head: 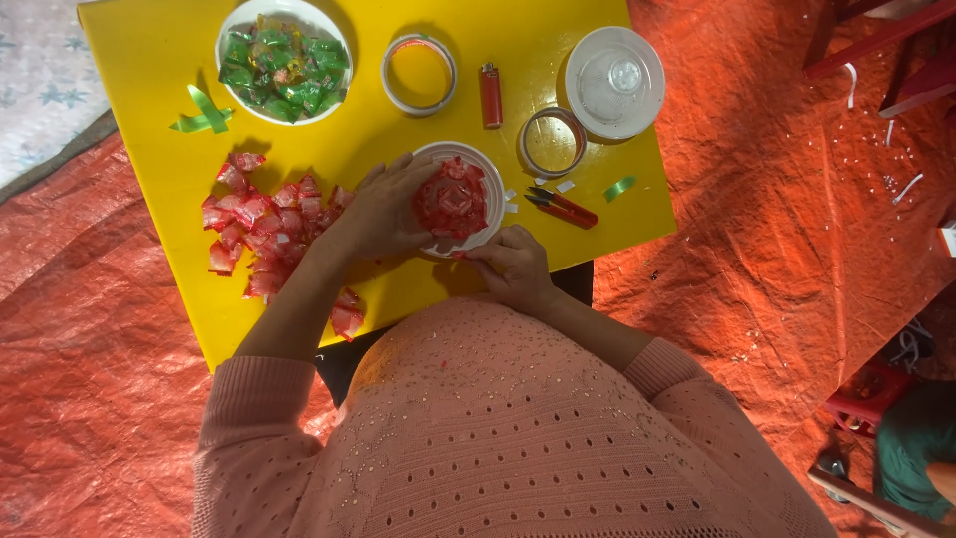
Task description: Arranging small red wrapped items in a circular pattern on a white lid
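Red folded wrapper pieces are being assembled into a rosette [453, 199] on a white round plate [495, 194], which sits near the front middle of the yellow table [149, 60]. The left hand [383, 211] is cupped over the plate's left rim, fingers resting against the rosette and steadying it. The right hand [513, 264] pinches the plate's near edge, fingers curled; whether it also holds a loose piece cannot be told.

Supply stock: a heap of red folded pieces [264, 229] lies just left of the left hand; a white bowl of green folded pieces [284, 60] stands at the far left. Two tape rings [420, 75] [553, 141], a red lighter [491, 95], small red-handled snips [563, 207] and a clear lidded cup [614, 80] lie beyond and to the right.

Assessment: the step in hand appears to be seating red pieces into the rosette, which looks well filled. A further piece would call for a free hand to reach the red heap while the other keeps the plate steady.
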